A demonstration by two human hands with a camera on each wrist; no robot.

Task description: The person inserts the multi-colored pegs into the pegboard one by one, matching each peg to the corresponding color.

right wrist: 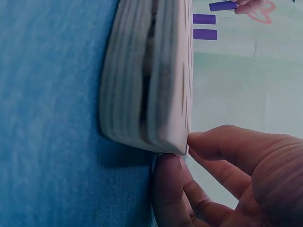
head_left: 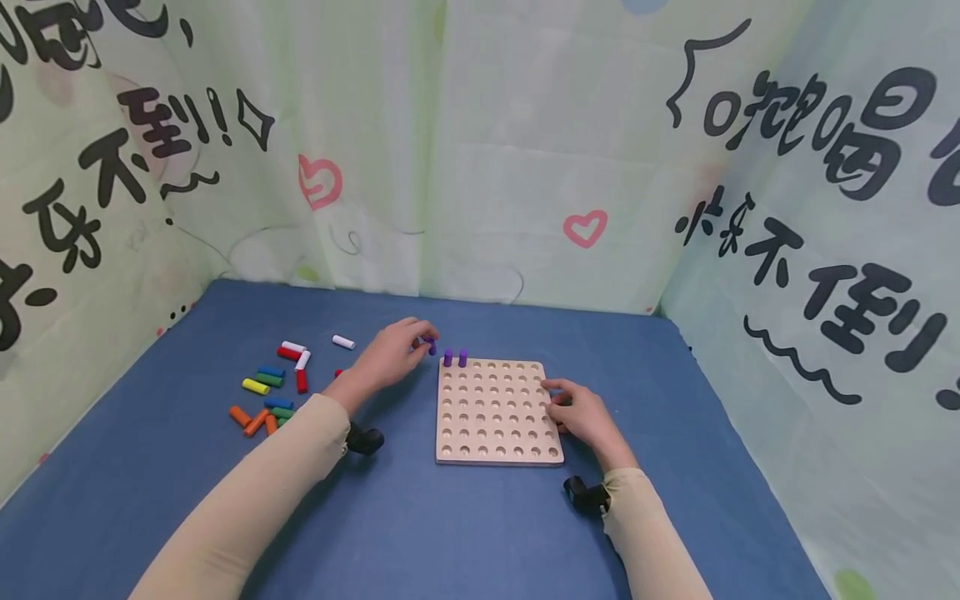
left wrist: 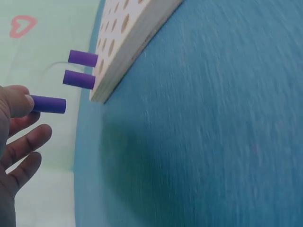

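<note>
My left hand (head_left: 390, 353) pinches a purple peg (left wrist: 52, 105) between thumb and fingertips, just off the far left corner of a square wooden pegboard (head_left: 495, 459). Two more purple pegs, one at the corner (head_left: 447, 358) and one beside it (head_left: 462, 359), stand upright in the far row of holes. At the board's right side, my right hand (head_left: 588, 417) grips the edge. In the right wrist view its thumb lies at the top face and a fingertip (right wrist: 169, 175) is against the side. The other holes in the board hold no pegs.
Left of the board, loose pegs lie on the blue cloth (head_left: 420, 533): a yellow peg (head_left: 256, 387), several orange ones (head_left: 257, 422), plus blue, green, red and white ones. The left forearm passes beside them. Printed curtains (head_left: 495, 183) surround the table's back and sides.
</note>
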